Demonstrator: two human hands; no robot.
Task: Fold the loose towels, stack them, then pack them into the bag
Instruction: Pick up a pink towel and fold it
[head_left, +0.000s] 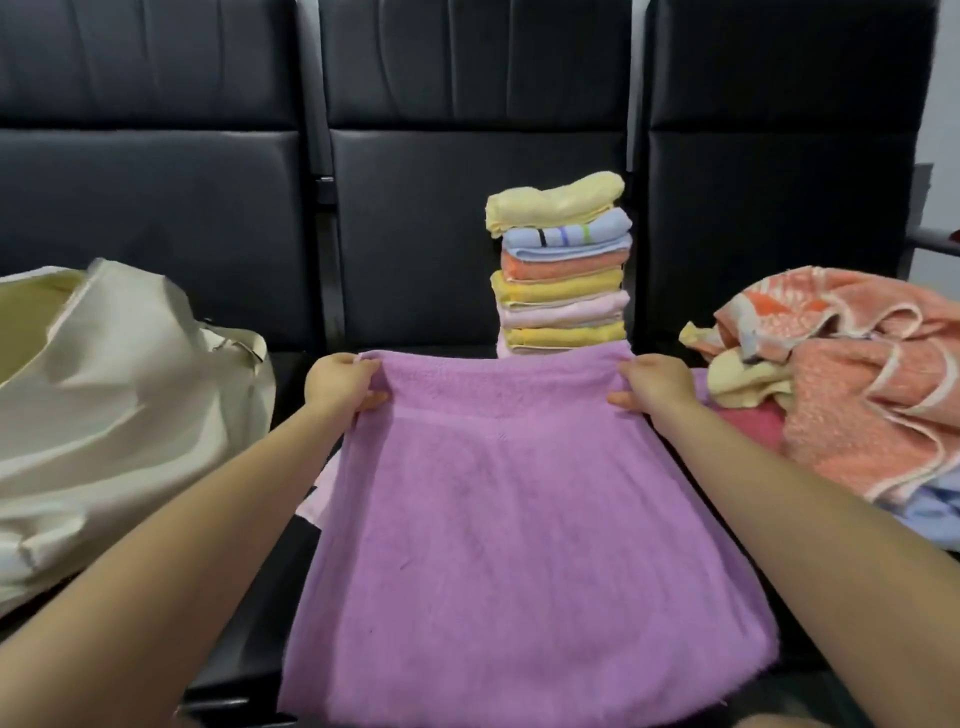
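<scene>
A purple towel is spread over the middle black seat in front of me. My left hand pinches its far left corner and my right hand pinches its far right corner, both holding the far edge lifted. Behind that edge stands a tall stack of folded towels in yellow, blue, orange and pink, its bottom hidden by the purple towel. A cream cloth bag slumps on the left seat, its mouth toward the upper left.
A heap of loose towels, orange patterned, yellow, red and pale blue, lies on the right seat. Black padded seat backs rise behind everything. A pink cloth peeks out under the purple towel's left side.
</scene>
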